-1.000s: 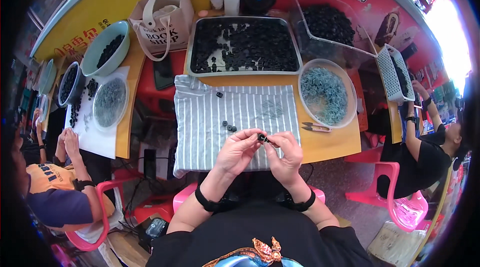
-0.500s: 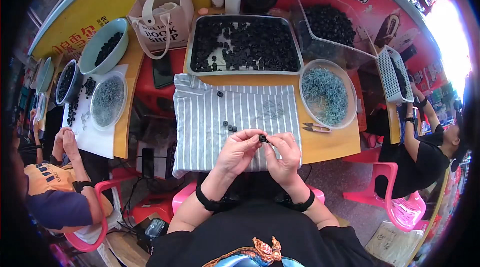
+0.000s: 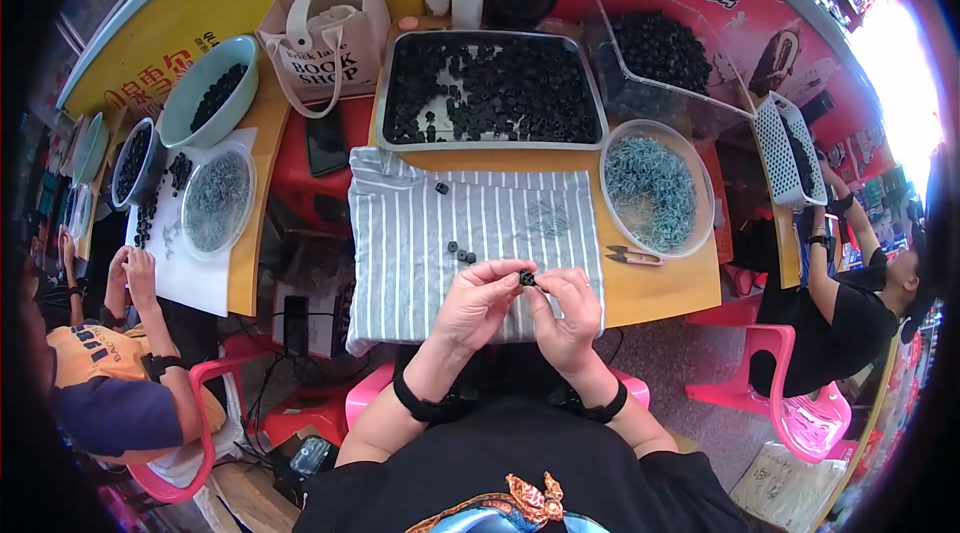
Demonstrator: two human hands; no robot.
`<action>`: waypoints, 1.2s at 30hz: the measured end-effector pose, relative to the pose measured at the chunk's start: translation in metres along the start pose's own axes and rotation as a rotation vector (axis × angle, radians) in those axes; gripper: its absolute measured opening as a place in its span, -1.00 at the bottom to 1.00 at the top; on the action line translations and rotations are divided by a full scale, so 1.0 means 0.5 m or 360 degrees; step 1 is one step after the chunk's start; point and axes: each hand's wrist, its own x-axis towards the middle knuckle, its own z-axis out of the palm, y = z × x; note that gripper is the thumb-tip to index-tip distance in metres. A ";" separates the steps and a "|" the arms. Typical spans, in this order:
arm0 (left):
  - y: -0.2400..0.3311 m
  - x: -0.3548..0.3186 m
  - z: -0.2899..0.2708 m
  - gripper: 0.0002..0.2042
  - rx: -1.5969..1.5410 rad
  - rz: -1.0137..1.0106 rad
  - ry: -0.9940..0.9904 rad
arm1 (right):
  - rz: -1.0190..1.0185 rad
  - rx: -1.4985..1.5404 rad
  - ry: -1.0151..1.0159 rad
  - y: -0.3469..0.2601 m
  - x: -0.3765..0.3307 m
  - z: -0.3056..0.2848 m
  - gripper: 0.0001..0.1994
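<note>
My left hand (image 3: pixel 478 301) and my right hand (image 3: pixel 568 311) meet over the near edge of a grey striped cloth (image 3: pixel 420 233), both pinching one small black plastic part (image 3: pixel 526 278) between the fingertips. Two or three more black parts (image 3: pixel 462 253) lie loose on the cloth just beyond my left hand, and another single part (image 3: pixel 441 188) sits further back. A small pile of thin metal pieces (image 3: pixel 545 218) rests on the cloth beyond my right hand.
A metal tray (image 3: pixel 490 138) full of black parts stands behind the cloth. A clear bowl of pale blue-green screws (image 3: pixel 652 191) and small snips (image 3: pixel 632 255) lie right. A clear bin (image 3: pixel 660 58), a tote bag (image 3: pixel 325 38), other bowls and seated people flank the yellow table (image 3: pixel 660 288).
Both hands stay together over the cloth's near edge, still working the same small black part; only the fingers shift slightly.
</note>
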 end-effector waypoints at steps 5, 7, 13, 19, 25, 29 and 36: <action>-0.005 -0.002 -0.002 -0.80 -0.0010 0.0006 -0.0014 | -0.0086 -0.0104 0.0003 -0.006 -0.004 0.000 -0.79; -0.007 -0.002 -0.006 -0.80 -0.0019 0.0016 -0.0029 | -0.0113 -0.0139 0.0000 -0.007 -0.006 0.002 -0.79; -0.005 -0.002 -0.004 -0.82 -0.0076 0.0010 -0.0051 | -0.0095 -0.0110 0.0045 -0.006 -0.010 0.007 -0.79; -0.007 -0.001 -0.008 -0.82 -0.0076 0.0009 -0.0021 | -0.0078 -0.0129 0.0049 -0.003 -0.010 0.008 -0.79; -0.008 -0.002 -0.006 -0.83 -0.0137 0.0006 -0.0021 | -0.0171 -0.0197 0.0075 -0.008 0.004 0.009 -0.84; -0.010 -0.003 -0.008 -0.83 -0.0120 0.0015 -0.0012 | -0.0240 -0.0268 0.0078 -0.006 0.004 0.012 -0.85; -0.014 -0.004 -0.008 -0.82 -0.0138 0.0037 -0.0002 | -0.0272 -0.0316 0.0079 0.001 0.001 0.018 -0.86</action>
